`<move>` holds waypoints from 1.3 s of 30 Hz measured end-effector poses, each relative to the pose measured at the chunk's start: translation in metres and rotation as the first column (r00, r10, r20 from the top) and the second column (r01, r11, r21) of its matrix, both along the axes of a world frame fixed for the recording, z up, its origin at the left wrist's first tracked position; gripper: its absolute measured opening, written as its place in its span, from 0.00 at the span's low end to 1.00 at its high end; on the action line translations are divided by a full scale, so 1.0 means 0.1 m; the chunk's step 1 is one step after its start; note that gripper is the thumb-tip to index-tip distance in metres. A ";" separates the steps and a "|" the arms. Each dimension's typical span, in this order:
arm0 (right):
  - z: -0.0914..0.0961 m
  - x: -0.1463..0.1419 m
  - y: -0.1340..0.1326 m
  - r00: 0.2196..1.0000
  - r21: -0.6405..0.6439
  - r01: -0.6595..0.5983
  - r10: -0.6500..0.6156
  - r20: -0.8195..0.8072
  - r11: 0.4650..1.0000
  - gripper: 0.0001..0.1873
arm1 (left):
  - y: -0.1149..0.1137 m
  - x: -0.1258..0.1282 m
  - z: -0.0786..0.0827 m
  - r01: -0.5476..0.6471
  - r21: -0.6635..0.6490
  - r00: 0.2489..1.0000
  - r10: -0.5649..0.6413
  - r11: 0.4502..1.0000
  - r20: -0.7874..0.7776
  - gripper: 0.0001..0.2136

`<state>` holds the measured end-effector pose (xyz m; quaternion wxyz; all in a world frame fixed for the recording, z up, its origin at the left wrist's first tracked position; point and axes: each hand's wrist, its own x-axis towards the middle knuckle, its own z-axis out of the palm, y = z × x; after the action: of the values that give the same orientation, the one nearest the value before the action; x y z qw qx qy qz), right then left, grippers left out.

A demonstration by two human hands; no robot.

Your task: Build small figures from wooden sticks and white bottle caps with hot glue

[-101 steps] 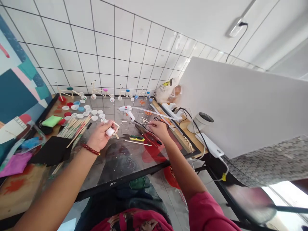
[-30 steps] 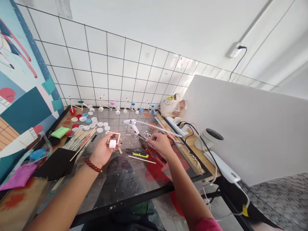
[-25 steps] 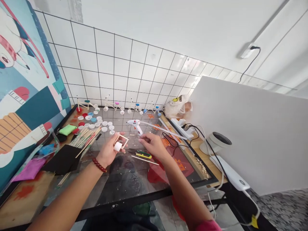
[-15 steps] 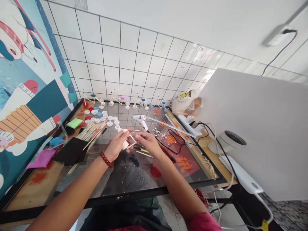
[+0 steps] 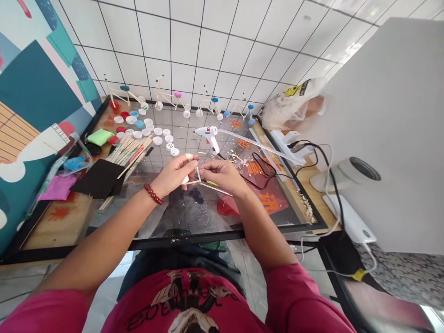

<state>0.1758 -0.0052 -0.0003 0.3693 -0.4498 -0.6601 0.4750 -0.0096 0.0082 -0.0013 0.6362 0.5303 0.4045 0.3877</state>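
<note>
My left hand (image 5: pixel 175 176), a red bead bracelet at its wrist, is closed on a small frame of thin wooden sticks (image 5: pixel 199 175). A white bottle cap (image 5: pixel 185 180) shows at its fingers, partly covered. The fingertips of my right hand (image 5: pixel 222 175) pinch the frame's other side and hide part of it. On the glass tabletop below, a thin loose stick (image 5: pixel 218 188) runs partly under my right hand. Just beyond the hands lies a white glue gun (image 5: pixel 209 137), nozzle to the left, a clear glue stick out of its back.
Several stick-and-cap bicycle models (image 5: pixel 169 98) stand along the back edge. Bottle caps (image 5: pixel 138 134), a bundle of sticks (image 5: pixel 130 155) and black sheets (image 5: pixel 99 178) are at left. At right are a cord, a power strip (image 5: pixel 291 148) and a plastic bag (image 5: pixel 291 104).
My view has tilted down, bringing my shirt into sight. The stick frame has turned between my fingers, and both hands still hold it.
</note>
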 end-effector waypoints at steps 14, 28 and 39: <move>-0.05 -0.22 -0.02 0.903 -0.248 0.041 -0.142 -0.405 0.968 0.17 | -0.05 0.04 0.05 -0.033 -0.050 0.965 0.044 0.998 0.259 0.13; -0.01 -0.08 0.01 0.859 0.005 0.102 -0.086 -0.505 0.995 0.25 | 0.01 -0.04 0.17 -0.117 -0.119 0.885 0.158 0.986 0.438 0.13; 0.02 -0.19 -0.09 0.902 -0.012 0.089 -0.086 -0.424 0.996 0.19 | -0.07 0.03 0.09 -0.128 0.063 0.960 0.107 0.990 0.259 0.11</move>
<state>0.1572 -0.0142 0.0018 0.5264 -0.3636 -0.5451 0.5418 -0.0061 0.0011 0.0077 0.6372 0.4760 0.3347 0.5054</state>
